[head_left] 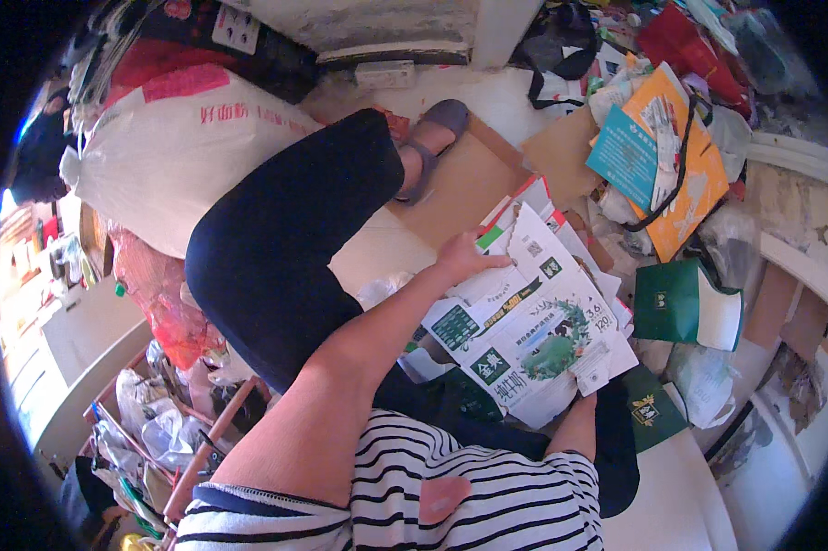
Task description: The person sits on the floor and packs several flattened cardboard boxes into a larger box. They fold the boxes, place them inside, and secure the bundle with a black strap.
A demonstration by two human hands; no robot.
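Observation:
A stack of flattened cardboard milk cartons (507,313) lies tilted across my lap, its top sheet white with green print, a wreath picture and writing. My left hand (470,257) grips its upper left edge, thumb on top and fingers out of sight. At the lower right edge, my right hand (584,403) holds the stack from beneath, mostly hidden by the cardboard. Torn, uneven edges of more sheets stick out behind the top one. A dark green carton piece (651,406) rests by my right knee, and another green piece (668,306) lies farther right.
A large stuffed white sack (179,158) stands left of my bent leg, above a red plastic bag (159,289). Flat brown cardboard (462,186) is under my foot. Mixed paper and plastic, including an orange paper bag (696,172), pile up at the right. Clear plastic bags (166,420) fill a crate-like frame at lower left.

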